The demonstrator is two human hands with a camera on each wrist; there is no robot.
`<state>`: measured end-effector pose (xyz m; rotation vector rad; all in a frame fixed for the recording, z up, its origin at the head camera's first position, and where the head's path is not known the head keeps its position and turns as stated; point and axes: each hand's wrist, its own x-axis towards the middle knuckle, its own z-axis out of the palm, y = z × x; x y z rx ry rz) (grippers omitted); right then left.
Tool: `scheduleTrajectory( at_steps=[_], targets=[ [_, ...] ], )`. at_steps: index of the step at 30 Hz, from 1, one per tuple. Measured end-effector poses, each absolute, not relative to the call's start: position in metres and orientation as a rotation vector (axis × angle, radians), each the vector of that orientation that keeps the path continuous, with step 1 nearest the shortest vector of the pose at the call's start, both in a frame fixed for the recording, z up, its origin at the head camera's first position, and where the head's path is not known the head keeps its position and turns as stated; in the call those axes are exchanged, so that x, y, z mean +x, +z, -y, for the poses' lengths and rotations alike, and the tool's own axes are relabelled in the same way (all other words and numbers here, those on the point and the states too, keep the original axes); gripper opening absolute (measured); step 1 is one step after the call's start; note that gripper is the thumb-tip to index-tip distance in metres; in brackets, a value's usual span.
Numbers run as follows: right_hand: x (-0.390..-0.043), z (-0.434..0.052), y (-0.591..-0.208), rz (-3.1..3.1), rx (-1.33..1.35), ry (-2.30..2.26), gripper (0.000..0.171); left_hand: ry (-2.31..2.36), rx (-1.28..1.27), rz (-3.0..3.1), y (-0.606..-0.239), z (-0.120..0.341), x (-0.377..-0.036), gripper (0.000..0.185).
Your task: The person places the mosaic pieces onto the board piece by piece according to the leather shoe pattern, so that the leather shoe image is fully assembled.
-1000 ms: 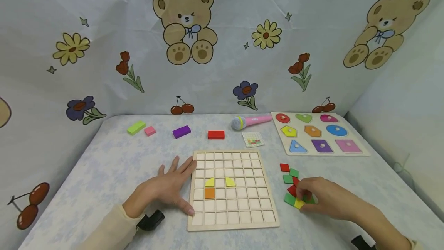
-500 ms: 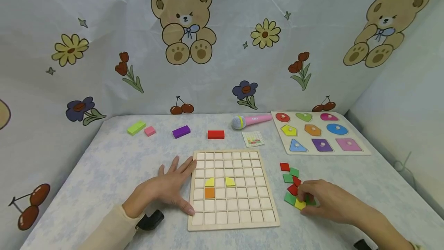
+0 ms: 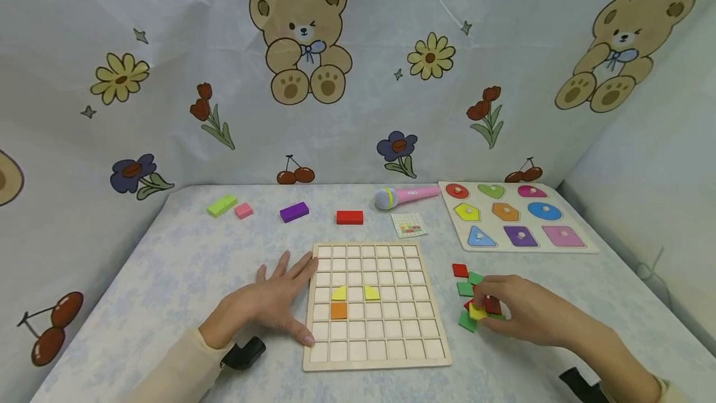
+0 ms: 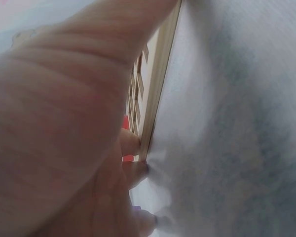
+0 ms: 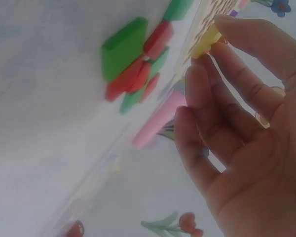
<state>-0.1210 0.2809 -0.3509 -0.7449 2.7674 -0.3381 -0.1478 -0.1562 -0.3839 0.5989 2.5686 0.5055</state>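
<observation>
A wooden grid board (image 3: 391,348) lies in the middle of the table, with an orange square tile (image 3: 339,310) and two yellow corner-cut tiles (image 3: 371,292) in its cells. My left hand (image 3: 274,306) rests with spread fingers along the board's left edge; the left wrist view shows fingertips at the board's side (image 4: 158,84). To the right, my right hand (image 3: 531,310) pinches a yellow tile (image 5: 206,40) between thumb and fingertips, raised over several loose tiles. Among these are a red tile (image 3: 460,270) and a green tile (image 5: 126,47); the hand partly hides others.
Behind the board lie a small pattern card (image 3: 409,225), a pink toy microphone (image 3: 419,193) and a red block (image 3: 349,217). Purple (image 3: 294,212), pink (image 3: 243,210) and lime green (image 3: 222,206) blocks sit farther left. A shape puzzle board (image 3: 587,245) occupies the back right.
My right hand has lifted the yellow tile from the loose tiles and moved it slightly up and left. The left hand stays at the board's edge.
</observation>
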Motion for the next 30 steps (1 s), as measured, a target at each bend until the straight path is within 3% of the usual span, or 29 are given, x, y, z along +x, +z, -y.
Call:
scheduleTrajectory(
  at_steps=[8,30],
  targets=[
    [-0.132,-0.248,-0.350,-2.730,-0.935,-0.407,0.016,0.496,0.603,-2.577,-0.382,0.157,-0.149,0.140],
    [-0.158,-0.156,-0.350,-2.630,-1.144,-0.445,0.010,0.511,0.606,-2.563,-0.383,0.156,-0.147,0.139]
  ],
)
